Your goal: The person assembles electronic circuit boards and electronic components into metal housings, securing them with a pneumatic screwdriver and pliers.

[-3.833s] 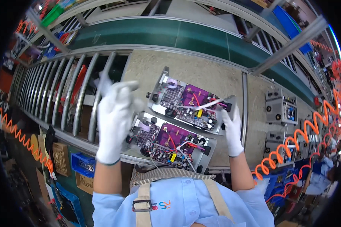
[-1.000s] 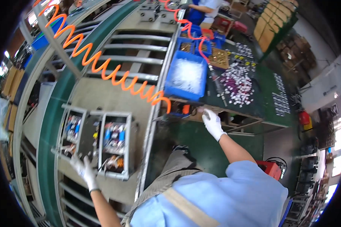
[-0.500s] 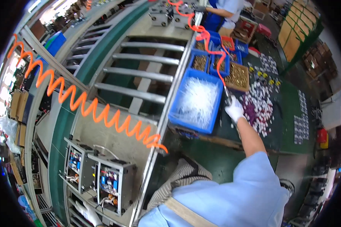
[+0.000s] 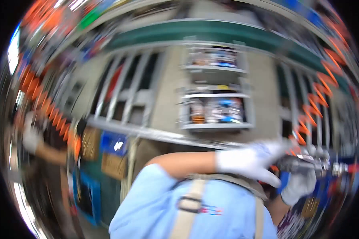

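Observation:
In my right hand (image 4: pixel 301 185), white-gloved, is a dark, gun-like air tool (image 4: pixel 295 164) with a silver front part. Its far end points to the right, where something red blurs beside it. My left hand (image 4: pixel 251 161), also gloved, stretches across my body with thumb and fingers apart. Its fingertips come close to the tool; blur hides whether they touch it. Beyond my hands, two open metal-framed units (image 4: pixel 215 126) stand one behind the other on the conveyor, with wiring and blue and orange parts inside.
Roller sections (image 4: pixel 127 91) lie left and right of the units. Orange coiled hoses hang at the right (image 4: pixel 317 97) and left (image 4: pixel 54 113). A co-worker's gloved hand (image 4: pixel 31 137) is at the far left. Blue bins (image 4: pixel 113 143) and a cardboard box (image 4: pixel 115 165) sit below the conveyor edge.
My view has swung left to face the conveyor. My right hand has left the parts-covered bench with the tool. The left hand has come from beside the units towards the tool.

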A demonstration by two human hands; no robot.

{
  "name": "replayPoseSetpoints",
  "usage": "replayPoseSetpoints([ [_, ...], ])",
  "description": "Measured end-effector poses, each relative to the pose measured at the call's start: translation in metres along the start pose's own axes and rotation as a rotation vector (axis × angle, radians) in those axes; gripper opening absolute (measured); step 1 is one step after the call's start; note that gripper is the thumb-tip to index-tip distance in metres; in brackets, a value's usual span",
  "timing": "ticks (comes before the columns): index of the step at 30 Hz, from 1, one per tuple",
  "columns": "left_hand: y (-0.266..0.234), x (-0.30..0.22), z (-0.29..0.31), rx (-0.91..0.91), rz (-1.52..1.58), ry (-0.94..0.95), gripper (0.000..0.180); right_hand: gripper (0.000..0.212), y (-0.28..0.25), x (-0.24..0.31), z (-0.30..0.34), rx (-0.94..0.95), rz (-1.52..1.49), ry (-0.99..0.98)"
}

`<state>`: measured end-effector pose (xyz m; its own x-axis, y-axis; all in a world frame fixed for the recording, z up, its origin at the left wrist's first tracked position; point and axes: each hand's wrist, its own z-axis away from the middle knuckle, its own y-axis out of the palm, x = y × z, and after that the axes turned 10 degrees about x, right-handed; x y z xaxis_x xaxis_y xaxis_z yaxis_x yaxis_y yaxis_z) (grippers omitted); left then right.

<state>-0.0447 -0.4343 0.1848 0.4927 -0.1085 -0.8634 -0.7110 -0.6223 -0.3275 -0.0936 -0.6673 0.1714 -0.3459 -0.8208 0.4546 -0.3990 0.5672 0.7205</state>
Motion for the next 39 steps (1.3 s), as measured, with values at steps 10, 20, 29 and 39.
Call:
replayPoseSetpoints([
  [10,-0.127,-0.052,0.273,-0.325,-0.252,-0.595,0.056,0.044,0.145,-0.209,-0.046,0.590,0.557,0.406],
  [20,-0.123,-0.025,0.579,-0.334,-0.844,-1.782,0.031,0.043,0.150,-0.207,-0.053,-0.223,0.403,0.251],
  [29,-0.107,-0.006,0.636,-0.538,-0.910,-1.830,0.022,0.055,0.106,-0.157,-0.110,0.363,0.637,0.270],
  [39,-0.125,-0.055,0.417,-1.096,0.067,-1.167,0.030,0.046,0.094,-0.168,-0.111,0.171,0.519,0.285],
])
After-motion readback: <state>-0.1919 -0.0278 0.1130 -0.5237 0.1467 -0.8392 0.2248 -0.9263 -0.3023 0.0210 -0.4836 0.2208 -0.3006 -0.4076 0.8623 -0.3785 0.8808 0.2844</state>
